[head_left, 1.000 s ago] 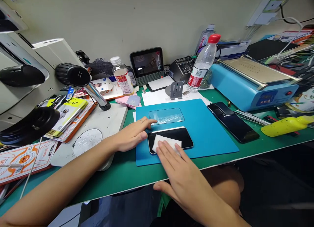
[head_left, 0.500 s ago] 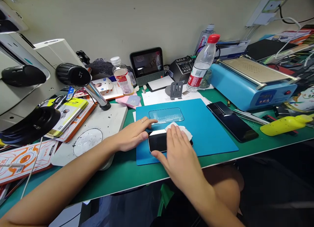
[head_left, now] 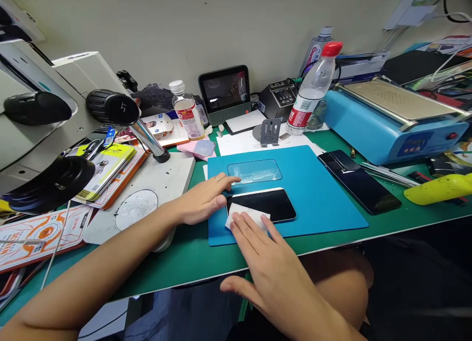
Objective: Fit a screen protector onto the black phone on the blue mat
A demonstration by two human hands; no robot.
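A black-screened phone [head_left: 275,203] lies flat on a blue mat [head_left: 320,193]. My right hand [head_left: 263,252] has its fingers laid out over a folded white wipe [head_left: 238,208], holding it down on the phone's near left part; the thumb sticks out to the side. At the phone's left end is my left hand [head_left: 206,196], fingers stretched and loose, its thumb at the phone's corner. Its fingertips reach toward a clear glass panel [head_left: 254,170] that lies behind the phone. Part of the wipe is hidden under my right fingers.
On the left stands a microscope [head_left: 110,107] on a pale base [head_left: 173,174]. Another dark phone [head_left: 361,181], tweezers [head_left: 387,174] and a yellow bottle [head_left: 438,188] lie at the right, before a blue heating machine [head_left: 391,129]. A red-capped bottle [head_left: 309,95] stands behind the mat.
My right hand has slid the wipe from the phone's right part to its near left part, uncovering the right side of the screen. My left hand has barely moved; the view has shifted slightly.
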